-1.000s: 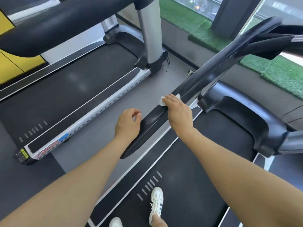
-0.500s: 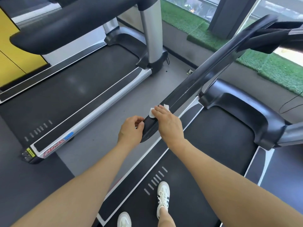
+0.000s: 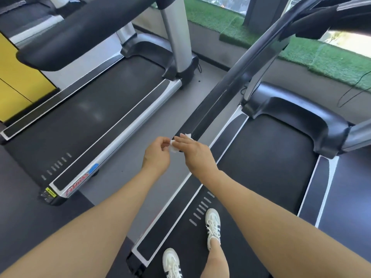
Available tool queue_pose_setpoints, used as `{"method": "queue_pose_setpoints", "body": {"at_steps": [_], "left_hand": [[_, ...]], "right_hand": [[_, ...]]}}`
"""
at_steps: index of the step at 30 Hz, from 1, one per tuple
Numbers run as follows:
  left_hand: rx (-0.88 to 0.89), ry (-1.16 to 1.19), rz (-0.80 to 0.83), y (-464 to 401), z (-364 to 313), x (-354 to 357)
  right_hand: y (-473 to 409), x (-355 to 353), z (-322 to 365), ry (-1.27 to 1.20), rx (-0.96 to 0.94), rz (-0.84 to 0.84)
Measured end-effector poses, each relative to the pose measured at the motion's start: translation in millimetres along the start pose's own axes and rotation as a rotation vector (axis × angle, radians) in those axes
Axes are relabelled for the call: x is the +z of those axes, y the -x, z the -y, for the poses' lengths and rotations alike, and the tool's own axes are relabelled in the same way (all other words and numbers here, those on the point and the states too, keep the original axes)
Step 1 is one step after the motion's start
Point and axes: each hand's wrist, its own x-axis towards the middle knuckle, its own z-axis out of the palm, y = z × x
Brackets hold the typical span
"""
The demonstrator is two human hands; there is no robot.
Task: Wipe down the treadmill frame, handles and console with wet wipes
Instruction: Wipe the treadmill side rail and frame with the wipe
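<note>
From the head camera, both bare forearms reach forward and meet at the near tip of the black handrail point(image 3: 226, 93), which slopes up and away from the hands toward the console point(image 3: 329, 21) at the upper right. The right hand point(image 3: 192, 152) lies over the rail's end with its fingers bent around a crumpled white wet wipe point(image 3: 176, 144); part of the wipe shows beyond the fingertips and part sticks out to the left of the knuckles, against the rail tip. The left hand point(image 3: 157, 152) sits just to the left of the right one, fingers curled, thumb and forefinger pinching the wipe's left edge, so the two hands nearly touch across it. Directly beneath the hands runs a strip of grey floor point(image 3: 128, 157), and to the right of the right hand lies the black belt point(image 3: 267, 165) of the treadmill the person stands on, its silver side rail point(image 3: 178, 207) passing under the right wrist. Two white sneakers point(image 3: 212, 225) stand on that belt below the right forearm. To the left of the left hand sits a neighbouring treadmill point(image 3: 84, 117), with a silver upright post point(image 3: 176, 37) and a broad black handle point(image 3: 80, 33). Beyond the hands, green turf point(image 3: 321, 57) edges the window.
</note>
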Motion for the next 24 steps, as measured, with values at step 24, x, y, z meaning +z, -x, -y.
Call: {"method": "queue_pose_setpoints", "body": {"at_steps": [24], "left_hand": [[0.245,-0.168,-0.082,-77,-103,60]], "right_hand": [[-117,-122,-143,-0.149,0.474,-0.487]]}}
